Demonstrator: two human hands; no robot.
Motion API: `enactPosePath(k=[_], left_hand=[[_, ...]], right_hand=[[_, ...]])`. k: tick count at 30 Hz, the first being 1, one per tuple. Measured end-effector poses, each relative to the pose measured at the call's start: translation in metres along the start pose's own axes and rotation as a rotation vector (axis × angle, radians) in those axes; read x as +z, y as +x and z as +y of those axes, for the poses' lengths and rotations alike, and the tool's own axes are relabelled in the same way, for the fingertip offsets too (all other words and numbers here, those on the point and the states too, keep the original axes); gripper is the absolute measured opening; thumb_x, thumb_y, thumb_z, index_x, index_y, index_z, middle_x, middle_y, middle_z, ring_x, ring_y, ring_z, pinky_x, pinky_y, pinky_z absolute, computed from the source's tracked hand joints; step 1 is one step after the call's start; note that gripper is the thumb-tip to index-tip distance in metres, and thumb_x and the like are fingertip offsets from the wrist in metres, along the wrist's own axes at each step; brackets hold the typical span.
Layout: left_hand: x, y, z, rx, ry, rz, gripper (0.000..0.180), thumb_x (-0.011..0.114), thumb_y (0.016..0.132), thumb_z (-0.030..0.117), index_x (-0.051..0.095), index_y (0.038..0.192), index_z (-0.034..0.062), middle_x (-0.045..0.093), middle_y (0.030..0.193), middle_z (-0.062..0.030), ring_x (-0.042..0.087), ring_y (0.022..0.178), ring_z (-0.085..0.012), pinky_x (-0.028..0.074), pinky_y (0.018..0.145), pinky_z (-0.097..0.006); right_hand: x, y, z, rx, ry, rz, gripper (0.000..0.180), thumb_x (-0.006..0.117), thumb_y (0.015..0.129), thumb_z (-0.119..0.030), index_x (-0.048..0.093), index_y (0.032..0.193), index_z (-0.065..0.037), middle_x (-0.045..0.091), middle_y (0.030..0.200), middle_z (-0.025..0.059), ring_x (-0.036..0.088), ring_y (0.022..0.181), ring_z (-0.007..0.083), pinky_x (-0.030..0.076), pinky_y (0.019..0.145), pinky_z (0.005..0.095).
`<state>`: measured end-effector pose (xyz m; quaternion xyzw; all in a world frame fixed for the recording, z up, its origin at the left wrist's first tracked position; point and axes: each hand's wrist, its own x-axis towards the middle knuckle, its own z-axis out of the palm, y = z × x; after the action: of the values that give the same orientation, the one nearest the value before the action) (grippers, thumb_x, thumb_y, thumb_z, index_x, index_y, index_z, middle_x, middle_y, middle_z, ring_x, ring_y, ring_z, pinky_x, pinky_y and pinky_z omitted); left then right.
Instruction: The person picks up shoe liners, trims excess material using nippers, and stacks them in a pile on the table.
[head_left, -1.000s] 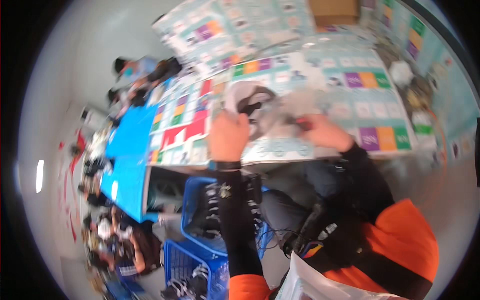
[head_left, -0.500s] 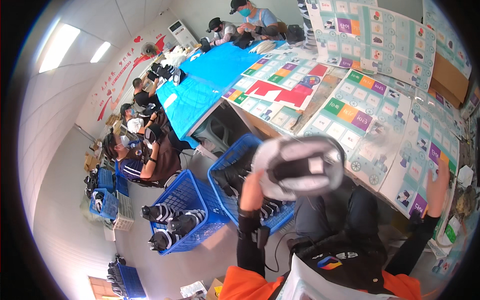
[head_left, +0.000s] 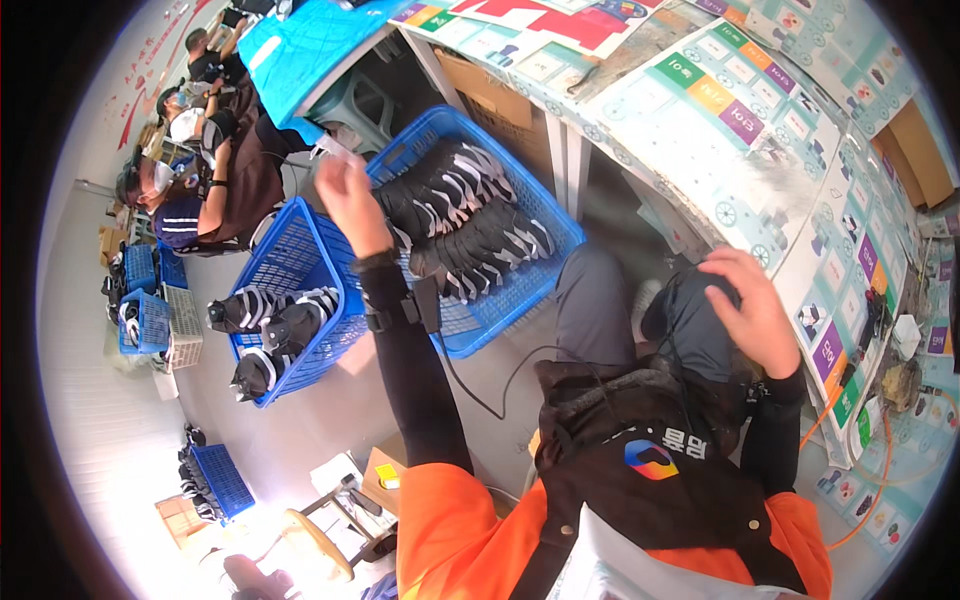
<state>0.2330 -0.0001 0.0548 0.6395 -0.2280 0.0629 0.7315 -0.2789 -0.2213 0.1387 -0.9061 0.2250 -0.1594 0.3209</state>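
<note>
Shoes (head_left: 490, 250), black with white stripes, sit packed in 2 rows inside the blue basket (head_left: 480, 325) beside my knees, seen in the head view. My left hand (head_left: 347, 200) is at that basket's left rim, fingers loosely parted around nothing; I can't tell whether it touches the plastic. My right hand (head_left: 750, 308) hangs empty near the worktop (head_left: 625, 70) edge, fingers spread wide. I judge each shoe light, soft and yielding in the upper, stiffer along the sole, hardly slippery or fragile. Packed this tightly, 1 shoe could drag its neighbour, so I'd pinch the heel collar or grip across the middle, without crushing the upper.
</note>
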Motion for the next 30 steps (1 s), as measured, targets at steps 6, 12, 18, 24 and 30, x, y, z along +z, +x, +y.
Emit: enactPosePath(k=[6,12,18,24,30], left_hand=[[-0.130,-0.153,-0.254,-1.019,0.188,0.094,0.054,0.082,0.088,0.046,0.060,0.108,0.0001,0.060,0.083,-0.0024,0.058,0.067,-0.0127,0.045,0.048,-0.030],[-0.161,-0.248,-0.387,-1.227,0.562,0.013,0.103,0.084,0.071,0.075,0.069,0.117,-0.0166,0.071,0.113,-0.0241,0.072,0.093,-0.0323,0.060,0.072,-0.048],[-0.213,-0.216,-0.479,-1.332,0.863,-0.084,0.127,0.089,0.062,0.076,0.055,0.134,-0.0228,0.065,0.133,-0.0328,0.070,0.110,-0.0396,0.058,0.095,-0.043],[-0.138,-0.256,-0.528,-1.485,0.781,0.036,0.146,0.094,0.060,0.070,0.029,0.156,-0.0186,0.051,0.152,-0.0356,0.052,0.143,-0.0423,0.041,0.119,-0.044],[-0.227,-0.248,-0.583,-1.204,0.962,0.240,0.141,0.097,0.060,0.066,0.034,0.154,-0.0175,0.066,0.129,-0.0287,0.069,0.102,-0.0368,0.057,0.067,-0.049]], right_hand=[[0.095,0.065,0.016,0.055,0.327,-0.391,0.031,0.068,0.097,-0.008,0.066,0.128,-0.004,0.064,0.127,0.0127,0.067,0.110,0.0284,0.056,0.092,0.0367],[0.270,0.210,0.076,0.189,0.625,-0.398,0.038,0.073,0.093,-0.012,0.067,0.129,0.000,0.072,0.119,0.0155,0.070,0.112,0.0283,0.056,0.095,0.0392],[0.455,0.326,0.108,0.331,0.423,-0.289,0.033,0.067,0.082,-0.022,0.074,0.103,0.004,0.074,0.096,0.0282,0.073,0.096,0.0431,0.056,0.087,0.0442],[0.531,0.342,0.210,0.543,0.081,-0.679,0.040,0.064,0.083,-0.025,0.076,0.104,0.007,0.072,0.115,0.0336,0.066,0.121,0.0442,0.053,0.104,0.0479],[0.594,0.358,0.202,0.613,0.154,-0.613,0.052,0.065,0.085,-0.028,0.070,0.123,0.006,0.066,0.133,0.0323,0.062,0.129,0.0433,0.049,0.111,0.0457]])
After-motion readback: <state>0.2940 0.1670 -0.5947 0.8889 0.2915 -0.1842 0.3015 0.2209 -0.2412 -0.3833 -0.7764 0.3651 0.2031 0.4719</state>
